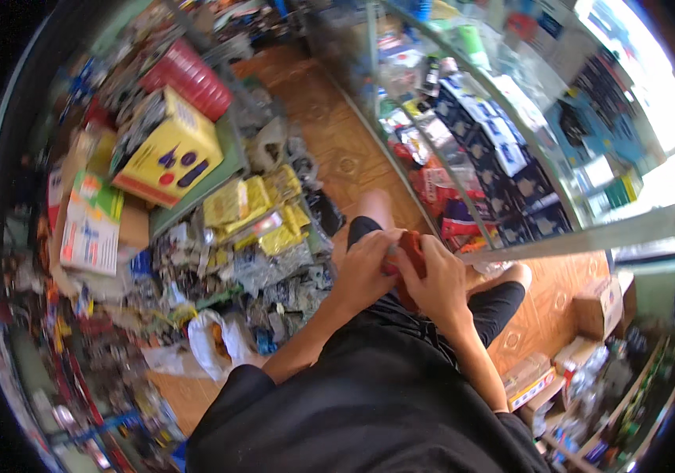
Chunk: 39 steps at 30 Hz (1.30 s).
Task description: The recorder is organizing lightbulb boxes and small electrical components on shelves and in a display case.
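Above the lap, both hands hold a reddish-orange object (412, 251), whose kind I cannot tell because the fingers cover much of it. My left hand (367, 265) wraps its left side, with the fingertips hidden. On the other side my right hand (437, 277) grips it, the thumb laid across its near face. The object's lower end shows below the hands, near the black shorts (496, 312). Nearest to the left forearm lies a heap of small parts and plastic bags, with yellow packets (254, 204) on top.
A yellow box (181, 154) and a red ribbed container (186, 80) stand at the upper left. A glass display case (491, 142) full of packaged goods rises at the right. Near my left elbow is a white bag (213, 343). Cardboard boxes (598, 304) sit on the brown patterned floor (346, 159).
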Each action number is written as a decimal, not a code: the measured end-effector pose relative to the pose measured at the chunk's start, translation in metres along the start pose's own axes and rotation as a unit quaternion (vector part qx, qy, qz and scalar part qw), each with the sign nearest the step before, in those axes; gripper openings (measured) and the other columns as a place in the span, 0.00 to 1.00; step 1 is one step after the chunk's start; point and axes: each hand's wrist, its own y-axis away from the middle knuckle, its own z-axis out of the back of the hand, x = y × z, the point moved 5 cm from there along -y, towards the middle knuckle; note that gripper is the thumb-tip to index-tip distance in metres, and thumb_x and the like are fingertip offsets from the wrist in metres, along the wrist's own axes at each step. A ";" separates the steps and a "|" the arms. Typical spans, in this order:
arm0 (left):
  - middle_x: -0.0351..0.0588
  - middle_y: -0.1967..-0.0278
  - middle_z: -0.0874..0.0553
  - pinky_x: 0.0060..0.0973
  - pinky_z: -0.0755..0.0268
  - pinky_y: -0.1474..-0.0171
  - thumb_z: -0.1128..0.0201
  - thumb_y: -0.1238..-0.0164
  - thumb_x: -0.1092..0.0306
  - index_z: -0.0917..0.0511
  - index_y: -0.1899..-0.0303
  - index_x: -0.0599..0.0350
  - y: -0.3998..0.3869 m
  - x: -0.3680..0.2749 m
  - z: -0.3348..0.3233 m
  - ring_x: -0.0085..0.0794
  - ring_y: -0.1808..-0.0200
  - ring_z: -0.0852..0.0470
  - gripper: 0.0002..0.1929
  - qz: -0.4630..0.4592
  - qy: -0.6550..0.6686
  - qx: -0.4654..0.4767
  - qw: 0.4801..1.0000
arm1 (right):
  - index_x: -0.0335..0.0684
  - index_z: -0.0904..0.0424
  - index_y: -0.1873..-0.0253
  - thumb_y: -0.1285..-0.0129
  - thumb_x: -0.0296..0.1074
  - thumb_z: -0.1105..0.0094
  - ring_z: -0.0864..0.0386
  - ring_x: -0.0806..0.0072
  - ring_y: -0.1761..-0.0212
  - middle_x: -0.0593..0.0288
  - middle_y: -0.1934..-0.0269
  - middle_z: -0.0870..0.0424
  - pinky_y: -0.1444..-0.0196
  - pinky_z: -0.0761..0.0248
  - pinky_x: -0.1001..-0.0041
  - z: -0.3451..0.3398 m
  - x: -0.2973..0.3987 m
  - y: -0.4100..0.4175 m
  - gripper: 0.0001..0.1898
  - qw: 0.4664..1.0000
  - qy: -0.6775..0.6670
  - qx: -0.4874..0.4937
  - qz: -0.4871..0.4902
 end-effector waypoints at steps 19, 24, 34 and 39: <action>0.48 0.42 0.20 0.38 0.33 0.34 0.22 0.50 0.66 0.24 0.36 0.50 0.066 0.014 0.030 0.45 0.37 0.23 0.36 -0.003 0.113 -0.072 0.991 | 0.28 0.20 0.47 0.25 0.42 0.43 0.19 0.68 0.57 0.48 0.59 0.14 0.50 0.28 0.69 -0.014 -0.103 -0.002 0.19 0.980 -0.085 0.002 -0.179; 0.41 0.48 0.19 0.41 0.24 0.43 0.25 0.38 0.58 0.27 0.38 0.44 0.141 0.170 0.010 0.32 0.42 0.19 0.28 0.386 0.476 -0.287 0.736 | 0.27 0.20 0.48 0.24 0.44 0.45 0.22 0.72 0.57 0.58 0.61 0.17 0.50 0.29 0.72 0.006 -0.146 0.058 0.20 0.973 -0.057 -0.062 -0.214; 0.46 0.54 0.20 0.46 0.17 0.54 0.29 0.36 0.44 0.24 0.47 0.46 0.329 0.488 0.018 0.42 0.52 0.21 0.24 0.524 0.498 -0.557 0.407 | 0.30 0.20 0.50 0.23 0.44 0.46 0.27 0.80 0.64 0.67 0.65 0.20 0.59 0.31 0.77 0.020 -0.216 0.155 0.18 0.912 -0.094 0.002 -0.399; 0.51 0.46 0.24 0.49 0.16 0.49 0.37 0.28 0.41 0.28 0.39 0.47 0.289 0.548 0.051 0.47 0.47 0.22 0.27 0.428 0.495 -0.566 0.501 | 0.33 0.20 0.54 0.22 0.44 0.47 0.31 0.83 0.68 0.69 0.68 0.23 0.65 0.36 0.79 0.020 -0.210 0.176 0.16 0.897 -0.060 -0.018 -0.438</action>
